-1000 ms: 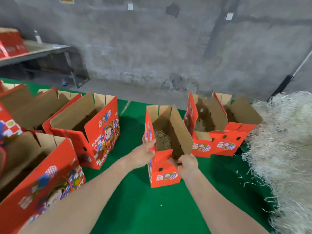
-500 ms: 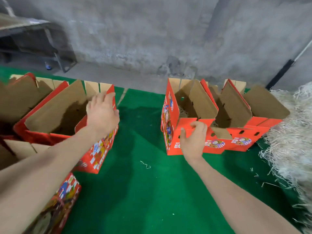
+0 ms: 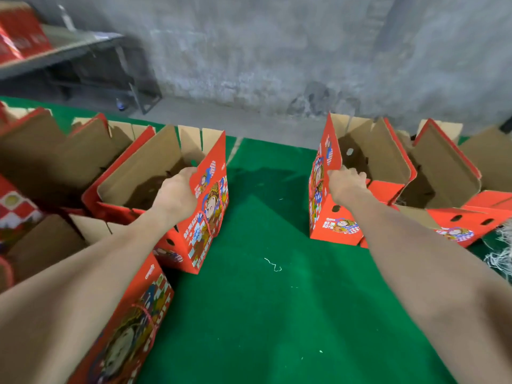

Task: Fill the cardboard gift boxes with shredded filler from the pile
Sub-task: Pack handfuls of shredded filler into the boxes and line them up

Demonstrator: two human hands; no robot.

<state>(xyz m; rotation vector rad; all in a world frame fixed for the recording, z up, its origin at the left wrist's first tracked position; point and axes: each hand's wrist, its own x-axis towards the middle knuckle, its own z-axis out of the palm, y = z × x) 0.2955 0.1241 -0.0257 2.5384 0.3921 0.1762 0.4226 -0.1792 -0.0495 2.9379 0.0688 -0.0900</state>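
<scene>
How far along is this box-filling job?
Done: unclear; insides are shadowed. In hand: the left hand grips the rim of one open red printed cardboard box, the right hand a second box. Left: the left-side boxes show no filler; the pale shredded filler pile waits.

Left hand [image 3: 177,193]: arm extended, fingers hooked over left gift box [image 3: 210,209] wall. Right hand [image 3: 346,184]: arm extended, gripping right gift box [image 3: 333,227] wall.
</scene>
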